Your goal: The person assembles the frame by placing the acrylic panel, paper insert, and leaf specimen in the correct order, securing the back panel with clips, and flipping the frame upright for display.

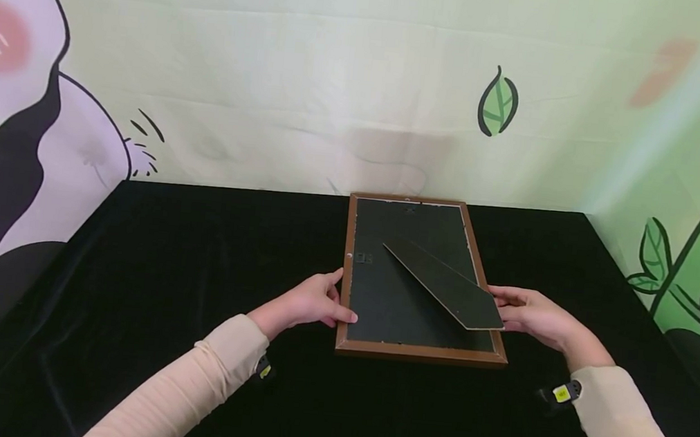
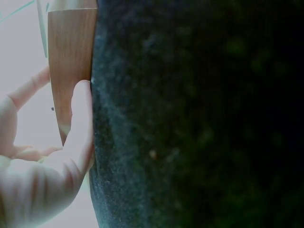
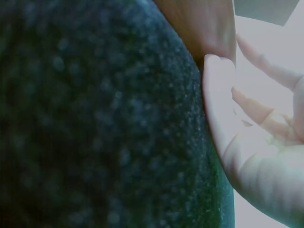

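A wooden picture frame (image 1: 419,351) with a black back board (image 1: 380,304) is back side up in the head view, over the middle of the table. Its black easel leg (image 1: 450,286) stands out at a slant towards the lower right corner. My left hand (image 1: 311,300) grips the left side rail, the thumb lying over onto the back. On the right rail my right hand (image 1: 535,316) holds on, its fingertips partly hidden by the leg. In the wrist views the brown rail (image 2: 71,57) shows beside the fingers (image 3: 219,95). I cannot tell whether the frame touches the table.
Black cloth covers the table (image 1: 197,247). A printed backdrop (image 1: 262,79) with leaves and a cartoon animal stands behind and at both sides. A wrist camera (image 1: 562,392) sits at the right cuff, another (image 1: 264,367) at the left.
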`<action>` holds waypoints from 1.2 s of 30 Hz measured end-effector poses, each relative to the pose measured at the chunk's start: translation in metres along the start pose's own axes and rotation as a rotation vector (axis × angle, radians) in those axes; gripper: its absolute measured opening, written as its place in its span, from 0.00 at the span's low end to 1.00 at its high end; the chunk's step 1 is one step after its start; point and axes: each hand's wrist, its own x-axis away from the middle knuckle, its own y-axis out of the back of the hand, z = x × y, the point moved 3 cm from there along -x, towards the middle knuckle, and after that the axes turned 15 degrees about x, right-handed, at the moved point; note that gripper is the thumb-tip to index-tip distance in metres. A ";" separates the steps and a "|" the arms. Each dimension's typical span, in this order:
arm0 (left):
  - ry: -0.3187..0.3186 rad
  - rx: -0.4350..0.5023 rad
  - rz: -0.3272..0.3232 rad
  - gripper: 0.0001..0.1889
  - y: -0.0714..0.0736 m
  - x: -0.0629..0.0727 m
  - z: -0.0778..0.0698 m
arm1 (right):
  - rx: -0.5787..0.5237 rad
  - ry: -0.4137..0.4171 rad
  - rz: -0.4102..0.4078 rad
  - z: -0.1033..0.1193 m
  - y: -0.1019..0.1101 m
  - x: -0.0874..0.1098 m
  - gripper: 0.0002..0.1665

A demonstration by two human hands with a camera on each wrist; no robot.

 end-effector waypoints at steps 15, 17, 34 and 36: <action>-0.017 -0.015 0.016 0.52 0.000 -0.002 0.001 | -0.019 -0.022 -0.028 -0.009 0.002 -0.004 0.42; -0.020 -0.019 0.016 0.52 0.001 -0.002 0.001 | -0.015 -0.028 -0.035 -0.009 0.002 -0.004 0.42; -0.017 -0.042 0.036 0.52 0.002 -0.003 0.000 | 0.014 -0.066 -0.086 -0.010 0.001 -0.010 0.39; -0.016 -0.042 0.036 0.52 0.001 -0.003 0.000 | 0.029 -0.068 -0.095 -0.009 0.000 -0.010 0.38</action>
